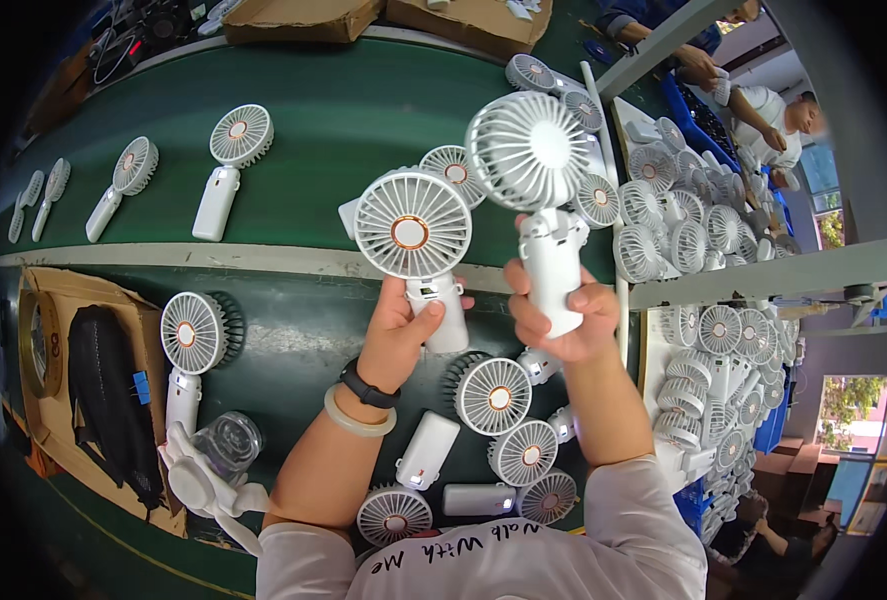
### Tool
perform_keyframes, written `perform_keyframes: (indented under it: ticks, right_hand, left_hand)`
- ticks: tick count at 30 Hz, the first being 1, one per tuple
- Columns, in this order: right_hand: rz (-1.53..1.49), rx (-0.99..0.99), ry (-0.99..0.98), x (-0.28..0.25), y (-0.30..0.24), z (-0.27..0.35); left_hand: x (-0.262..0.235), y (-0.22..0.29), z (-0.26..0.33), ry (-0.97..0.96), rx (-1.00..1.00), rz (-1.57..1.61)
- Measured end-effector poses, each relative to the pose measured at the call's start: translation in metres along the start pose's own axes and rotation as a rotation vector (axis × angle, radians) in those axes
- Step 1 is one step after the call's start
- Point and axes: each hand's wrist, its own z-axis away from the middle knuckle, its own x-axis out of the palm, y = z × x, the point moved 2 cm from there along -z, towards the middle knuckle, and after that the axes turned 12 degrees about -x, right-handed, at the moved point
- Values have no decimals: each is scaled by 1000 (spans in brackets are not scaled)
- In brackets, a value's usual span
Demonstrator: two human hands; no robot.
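Note:
My left hand (393, 340) is closed around the handle of a white handheld fan (446, 325). Its round grille with a copper-coloured ring faces me. In my right hand (591, 325) a second white handheld fan (553, 265) stands upright by its handle, raised higher, its domed grille toward me. Behind these two, more white fans (453, 168) lie on the green conveyor belt, partly hidden. Below my hands, several fans (493, 397) lie on the dark green work surface between my forearms, some overlapping.
Spaced-out fans (218, 195) lie along the belt (313, 110) on the left. A cardboard box (53, 290) with a black pouch, a clear round container (231, 440) and a white small fan (203, 485) sit at left. Piled fans (708, 370) fill trays at right; co-workers (773, 115) are beyond.

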Motion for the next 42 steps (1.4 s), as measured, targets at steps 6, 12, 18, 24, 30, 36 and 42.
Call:
perform_keyframes:
  ticks: [6,12,18,24,30,36,42]
  right_hand:
    - [57,1,-12,-7,12,3]
    - [95,-51,12,-11,14,3]
    - [232,-148,156,-9,14,6]
    - [822,-117,260,-16,10,10]
    - [913,-194,295,-20,10,8]
    - [877,-175,300,-22,9,6]
    - [1202,-190,183,-23,20,7]
  left_hand:
    - [1,0,0,-3,20,-34]
    - [-2,0,-1,-1,33,-22]
    - [2,1,0,36,-4,26]
    - [0,-1,2,-5,49,90]
    - [-1,-2,4,-13,-65,-7]
    - [-4,-4,2,-34,-73,62]
    - [-1,-4,2,-9,-44,138]
